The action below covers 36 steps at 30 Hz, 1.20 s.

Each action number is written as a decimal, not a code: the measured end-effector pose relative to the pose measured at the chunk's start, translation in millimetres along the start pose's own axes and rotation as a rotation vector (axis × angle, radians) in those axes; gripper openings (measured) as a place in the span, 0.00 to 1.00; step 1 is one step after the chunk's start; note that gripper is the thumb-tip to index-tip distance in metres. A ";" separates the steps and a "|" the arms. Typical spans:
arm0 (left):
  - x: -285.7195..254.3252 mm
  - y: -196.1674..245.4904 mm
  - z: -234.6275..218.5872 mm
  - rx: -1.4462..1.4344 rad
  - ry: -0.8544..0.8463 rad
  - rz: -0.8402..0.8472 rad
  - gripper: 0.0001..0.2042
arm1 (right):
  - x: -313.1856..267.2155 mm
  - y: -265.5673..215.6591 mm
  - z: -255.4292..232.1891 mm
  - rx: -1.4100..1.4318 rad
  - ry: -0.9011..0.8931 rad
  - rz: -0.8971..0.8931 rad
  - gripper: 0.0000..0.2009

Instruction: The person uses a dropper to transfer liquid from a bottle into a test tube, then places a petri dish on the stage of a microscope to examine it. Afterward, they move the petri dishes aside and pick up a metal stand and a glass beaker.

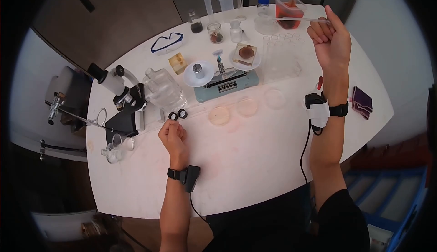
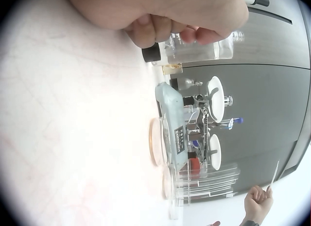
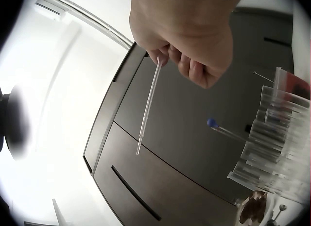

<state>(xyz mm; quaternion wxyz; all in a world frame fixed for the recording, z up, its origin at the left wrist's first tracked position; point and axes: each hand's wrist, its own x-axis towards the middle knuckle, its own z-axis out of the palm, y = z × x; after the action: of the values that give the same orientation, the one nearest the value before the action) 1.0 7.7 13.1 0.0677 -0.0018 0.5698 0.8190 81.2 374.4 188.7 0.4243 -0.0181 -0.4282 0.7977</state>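
Observation:
Between the thumb and fingers of the right hand point(image 1: 334, 45) is a thin clear dropper point(image 1: 302, 19), held up above the back right of the table. In the right wrist view the dropper point(image 3: 147, 112) slants down from the pinching fingertips of the right hand point(image 3: 187, 32), its narrow end touching nothing. The left hand point(image 1: 173, 138), fingers curled and apparently holding nothing, rests near two small black-rimmed round pieces point(image 1: 177, 115). In the left wrist view the left hand point(image 2: 170, 15) is close to a black-rimmed piece point(image 2: 151, 52).
A balance point(image 1: 227, 87) stands mid-table, with a metal weight point(image 1: 198, 71) and a block point(image 1: 245, 53) on its pans. Petri dishes point(image 1: 219, 115) lie in front. A microscope point(image 1: 123, 93) and clear bottles are left; a test tube rack point(image 1: 282, 61) and red-liquid container point(image 1: 289, 14) are right.

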 end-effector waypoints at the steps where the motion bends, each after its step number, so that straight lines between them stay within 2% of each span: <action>1: -0.3 0.1 0.7 0.002 0.006 0.003 0.12 | 0.7 -2.6 -3.8 -0.008 0.026 -0.013 0.22; 8: -1.5 0.3 3.7 0.063 0.027 0.024 0.12 | 19.4 -13.8 -27.9 -0.018 0.087 -0.057 0.26; 12: -1.4 0.5 3.5 0.064 0.005 0.018 0.12 | 26.1 -21.9 -41.5 -0.062 0.089 -0.083 0.24; 17: -0.9 -0.9 4.5 0.070 0.045 0.042 0.13 | 30.1 -24.5 -46.9 -0.224 0.120 -0.114 0.24; 23: -0.7 -1.1 3.4 0.071 0.018 0.047 0.12 | 36.0 -19.3 -50.6 -0.346 0.104 -0.113 0.22; 36: 2.2 -3.5 -0.1 0.056 0.005 0.059 0.12 | 40.6 -8.9 -52.5 -0.457 0.127 -0.098 0.22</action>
<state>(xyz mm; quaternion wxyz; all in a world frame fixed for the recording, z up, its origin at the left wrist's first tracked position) -0.8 9.0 9.7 0.0419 0.0147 0.5925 0.8043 81.8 440.1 175.3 0.4733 -0.1429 -0.5706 0.6557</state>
